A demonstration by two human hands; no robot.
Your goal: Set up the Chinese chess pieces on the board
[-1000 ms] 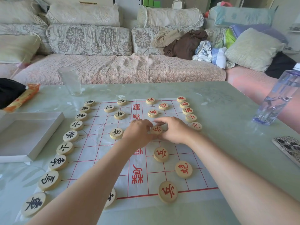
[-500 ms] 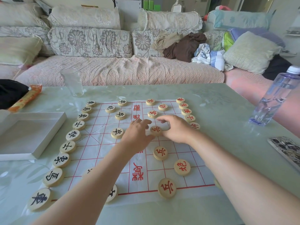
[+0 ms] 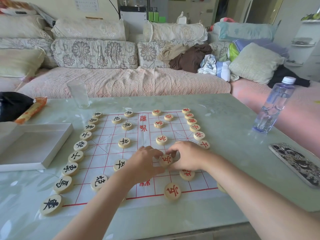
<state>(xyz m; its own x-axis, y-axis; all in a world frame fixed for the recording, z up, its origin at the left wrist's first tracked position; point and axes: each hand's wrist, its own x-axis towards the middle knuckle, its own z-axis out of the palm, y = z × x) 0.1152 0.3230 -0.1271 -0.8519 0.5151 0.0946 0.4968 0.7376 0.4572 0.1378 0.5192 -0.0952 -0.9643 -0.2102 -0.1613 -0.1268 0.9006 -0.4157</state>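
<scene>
Shifted nearer, the left hand (image 3: pixel 143 163) and right hand (image 3: pixel 188 158) together pinch a pale, red-lettered chess piece (image 3: pixel 165 160).

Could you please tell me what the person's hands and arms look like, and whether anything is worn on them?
Both are bare. The left hand and the right hand have no gloves, and no rings show on the visible fingers. The left forearm and the right forearm show no sleeve, watch or bracelet as far as the picture's lower edge.
</scene>
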